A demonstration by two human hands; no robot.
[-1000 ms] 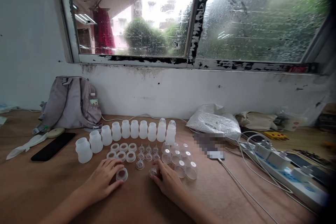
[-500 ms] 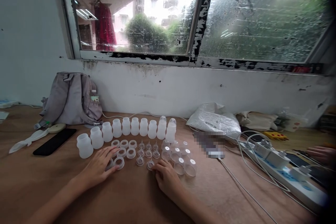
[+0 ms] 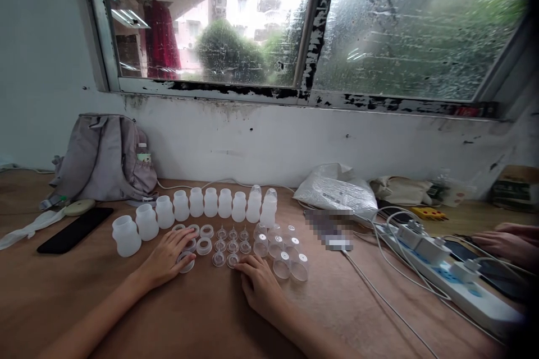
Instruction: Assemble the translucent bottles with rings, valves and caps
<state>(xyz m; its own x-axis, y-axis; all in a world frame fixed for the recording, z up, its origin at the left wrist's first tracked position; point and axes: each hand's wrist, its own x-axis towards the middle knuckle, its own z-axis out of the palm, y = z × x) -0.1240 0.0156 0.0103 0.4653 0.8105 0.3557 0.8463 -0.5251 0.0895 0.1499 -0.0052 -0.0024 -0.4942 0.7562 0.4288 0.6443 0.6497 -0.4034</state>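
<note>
A curved row of small translucent white bottles stands on the brown table. In front of them lie white screw rings, clear teats and clear caps. My left hand lies flat with fingers spread, its fingertips on a ring at the left of the group. My right hand rests on the table with fingers loosely curled, its fingertips touching a clear teat in the front row.
A grey backpack leans on the wall at left, with a black phone before it. A plastic bag, cables and a white power strip lie to the right. Another person's hand rests at the far right.
My left hand slid a ring away from me into the group of rings. My right hand pushed a teat forward into the row. Another person's hand came into view at right.
</note>
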